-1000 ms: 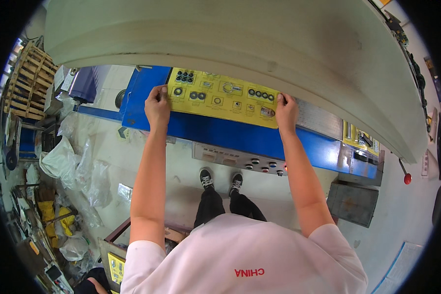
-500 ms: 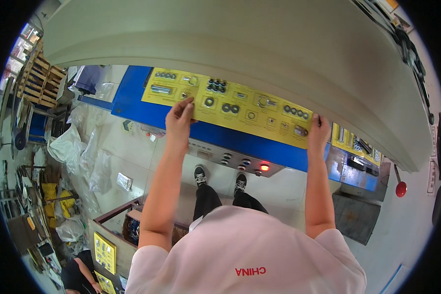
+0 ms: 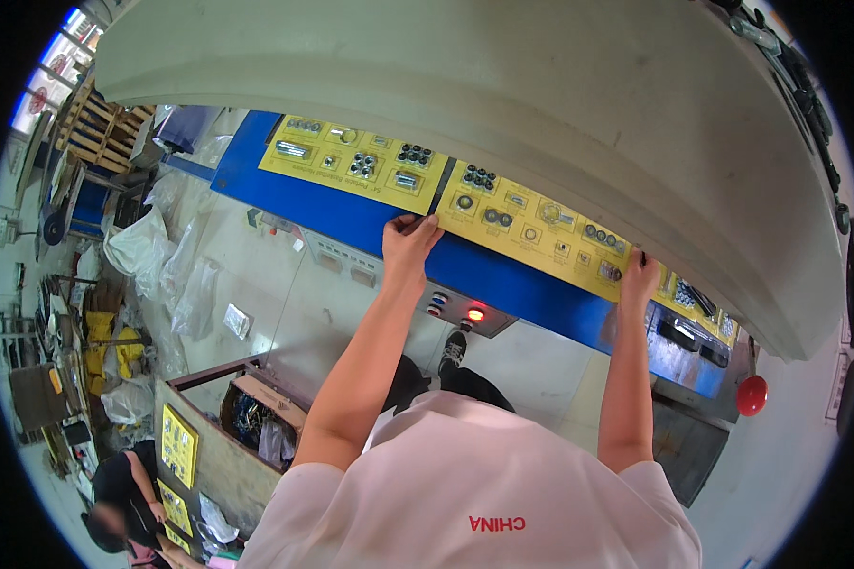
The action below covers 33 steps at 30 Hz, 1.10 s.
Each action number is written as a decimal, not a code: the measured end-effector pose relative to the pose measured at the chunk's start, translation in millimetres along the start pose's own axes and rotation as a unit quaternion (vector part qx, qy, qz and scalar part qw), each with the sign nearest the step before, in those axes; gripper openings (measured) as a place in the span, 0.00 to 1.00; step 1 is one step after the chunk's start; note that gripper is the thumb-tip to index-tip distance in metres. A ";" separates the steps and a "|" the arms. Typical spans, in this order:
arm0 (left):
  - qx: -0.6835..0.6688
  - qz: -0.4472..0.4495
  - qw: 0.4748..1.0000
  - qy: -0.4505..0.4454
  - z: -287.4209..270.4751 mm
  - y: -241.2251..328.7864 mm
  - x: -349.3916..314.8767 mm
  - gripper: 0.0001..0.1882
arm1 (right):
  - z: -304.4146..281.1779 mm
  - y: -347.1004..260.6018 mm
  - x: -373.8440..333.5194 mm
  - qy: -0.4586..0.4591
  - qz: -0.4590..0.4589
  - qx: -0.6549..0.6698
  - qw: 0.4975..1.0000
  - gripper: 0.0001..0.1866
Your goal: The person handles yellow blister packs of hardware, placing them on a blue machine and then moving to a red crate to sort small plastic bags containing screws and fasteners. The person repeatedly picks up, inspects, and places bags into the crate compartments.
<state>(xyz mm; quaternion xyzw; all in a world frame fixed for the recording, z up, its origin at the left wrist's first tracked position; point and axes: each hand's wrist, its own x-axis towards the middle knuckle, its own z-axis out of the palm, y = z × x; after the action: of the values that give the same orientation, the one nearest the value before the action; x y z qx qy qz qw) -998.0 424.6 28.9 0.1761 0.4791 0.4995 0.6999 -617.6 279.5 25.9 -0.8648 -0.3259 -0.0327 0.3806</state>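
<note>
A yellow blister card of hardware [image 3: 531,248], with small metal rings and fittings under clear bubbles, lies on the blue bench [image 3: 351,201]. My left hand [image 3: 410,248] pinches its near left corner between thumb and fingers. At its right end, my right hand [image 3: 639,275] grips the card's edge. To the left lies a second yellow hardware card [image 3: 389,190], a narrow dark gap between the two. Another yellow card [image 3: 683,302] sits beyond my right hand, partly behind it. The far edges of the cards run close to or under a large grey machine cover [image 3: 465,76].
The grey cover overhangs the bench. Below the front edge is a control panel with a lit red button [image 3: 475,315]. A red ball knob [image 3: 751,395] stands right. At lower left, a person [image 3: 128,493] sits by a wooden crate [image 3: 223,465] bearing yellow cards.
The middle card has shifted right, off the left card, so a gap shows between them and more of the left card is visible. My left hand has moved right with it. The view has shifted.
</note>
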 end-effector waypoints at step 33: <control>0.258 0.289 0.921 0.029 -253.7 171.4 221.4 0.25 | 28.3 -35.7 -147.4 0.016 0.223 0.313 0.923 0.23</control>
<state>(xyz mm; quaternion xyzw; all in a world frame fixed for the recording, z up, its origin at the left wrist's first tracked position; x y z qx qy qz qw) -1294.4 633.2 -77.8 0.4668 0.5394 0.5444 0.4413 -759.8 237.1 -16.3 -0.7511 -0.1122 0.1424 0.6348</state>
